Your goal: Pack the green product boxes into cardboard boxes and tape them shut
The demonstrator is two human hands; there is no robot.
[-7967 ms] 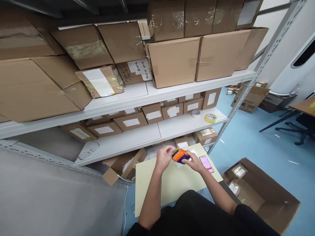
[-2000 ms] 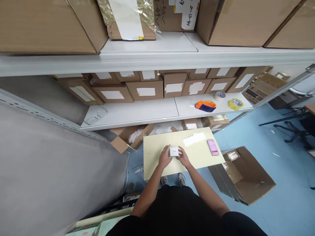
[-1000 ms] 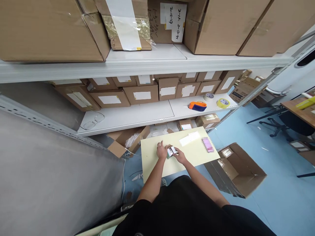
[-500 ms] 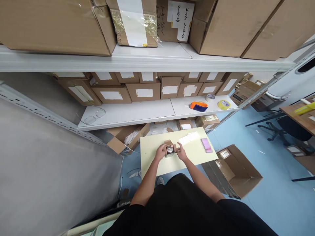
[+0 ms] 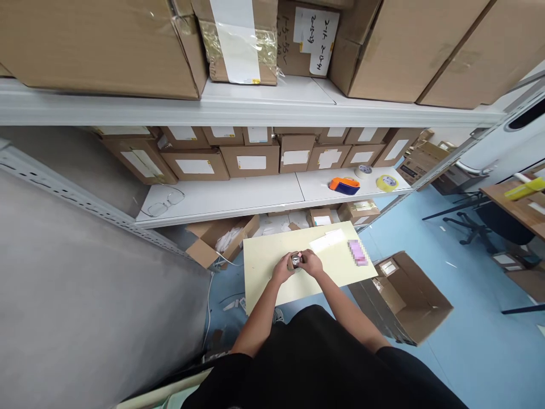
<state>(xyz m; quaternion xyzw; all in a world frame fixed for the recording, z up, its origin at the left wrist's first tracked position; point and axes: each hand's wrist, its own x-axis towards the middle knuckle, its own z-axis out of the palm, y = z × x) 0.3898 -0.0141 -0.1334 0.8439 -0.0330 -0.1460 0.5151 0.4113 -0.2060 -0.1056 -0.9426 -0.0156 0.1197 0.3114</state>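
Note:
A small cardboard box (image 5: 290, 264) sits on the pale yellow tabletop (image 5: 266, 284), and a shiny silvery round object (image 5: 297, 259) shows in its top. My left hand (image 5: 283, 268) is closed around the box's left side. From the right, my right hand (image 5: 312, 263) curls over the box's edge, its fingertips at the silvery object. Whether those fingertips press on the object or only on the box wall is hidden. White paper sheets (image 5: 327, 241) lie on the tabletop beyond my right hand, and a blurred pink item (image 5: 357, 253) lies further right.
A metal shelf (image 5: 238, 196) crosses in front, holding labelled cartons (image 5: 258, 162), an orange and blue tape dispenser (image 5: 344, 185), a yellow tape roll (image 5: 386, 182) and glasses (image 5: 164, 203). A large open carton (image 5: 419, 295) stands on the floor at right; another open carton (image 5: 204, 250) lies left.
Both hands have closed in on the small box from its sides. The box flaps that stood spread open are now mostly covered by my hands.

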